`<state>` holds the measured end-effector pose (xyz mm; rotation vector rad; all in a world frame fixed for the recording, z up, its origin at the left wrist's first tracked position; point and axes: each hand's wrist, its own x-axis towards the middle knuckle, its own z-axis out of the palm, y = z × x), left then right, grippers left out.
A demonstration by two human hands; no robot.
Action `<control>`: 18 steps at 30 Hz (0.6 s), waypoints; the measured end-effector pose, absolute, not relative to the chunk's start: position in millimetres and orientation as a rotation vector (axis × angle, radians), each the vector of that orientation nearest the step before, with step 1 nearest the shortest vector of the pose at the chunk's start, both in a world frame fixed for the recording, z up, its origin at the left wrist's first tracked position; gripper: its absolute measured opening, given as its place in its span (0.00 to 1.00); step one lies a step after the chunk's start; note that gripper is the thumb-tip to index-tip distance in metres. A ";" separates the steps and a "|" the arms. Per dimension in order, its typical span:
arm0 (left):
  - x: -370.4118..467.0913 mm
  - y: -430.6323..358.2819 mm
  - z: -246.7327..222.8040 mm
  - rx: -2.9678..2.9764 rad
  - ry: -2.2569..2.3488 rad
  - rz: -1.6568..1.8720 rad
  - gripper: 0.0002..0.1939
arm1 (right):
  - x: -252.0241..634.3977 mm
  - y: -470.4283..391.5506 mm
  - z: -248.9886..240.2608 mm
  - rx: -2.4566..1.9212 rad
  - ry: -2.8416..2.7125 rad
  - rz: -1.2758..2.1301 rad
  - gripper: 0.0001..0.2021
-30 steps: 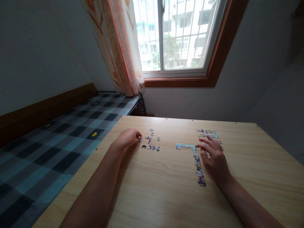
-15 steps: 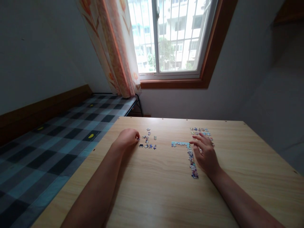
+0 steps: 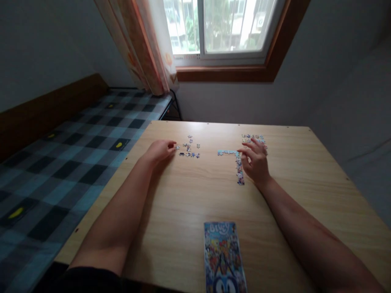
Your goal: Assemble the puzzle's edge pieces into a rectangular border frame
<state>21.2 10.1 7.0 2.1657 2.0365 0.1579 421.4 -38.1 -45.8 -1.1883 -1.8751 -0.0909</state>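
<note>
The person's left hand (image 3: 161, 150) reaches over the left side of the wooden table (image 3: 183, 195), its fingers curled and its thumb and forefinger tips at a small puzzle piece (image 3: 177, 147). Whether they grip it or only touch it, the view does not tell. Just beside this hand, toward the middle of the table, lies a scattered group of loose pieces (image 3: 189, 154).

The right hand (image 3: 255, 158) is open, palm down, its fingers spread and slightly bent. Its forefinger tip is at the corner of the joined puzzle section (image 3: 240, 166), where 2 strips meet: 1 short light-blue strip running left and 1 longer, multicolored strip running toward the person. A second loose group (image 3: 248, 137) lies beyond the right hand, partly hidden by its fingers.

A picture-covered box (image 3: 224, 256) lies at the near edge, between the forearms. A bed with a checked cover (image 3: 88, 150) stands to the left; a curtain (image 3: 146, 53) hangs beside the window (image 3: 232, 28).
</note>
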 end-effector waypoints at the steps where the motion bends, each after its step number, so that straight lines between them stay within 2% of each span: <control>1: 22.8 7.0 3.5 2.148 2.038 0.203 0.23 | 421.2 -39.3 -44.0 -1.188 -1.890 -0.092 0.10; 7: 25.7 -7.4 -17.5 1.963 2.102 0.470 0.23 | 411.4 -56.0 -6.0 -1.114 -2.089 -0.062 0.06; 11: 28.0 -8.8 -28.9 1.888 2.171 0.612 0.22 | 396.7 -83.4 42.7 -0.892 -2.514 0.214 0.09; 13: 29.7 -8.0 -30.5 1.854 2.186 0.650 0.21 | 388.8 -104.5 62.0 -0.820 -2.623 0.318 0.07; 18: 35.0 -5.9 -25.1 1.719 2.248 0.726 0.18 | 382.4 -167.7 60.5 -0.687 -2.818 0.473 0.03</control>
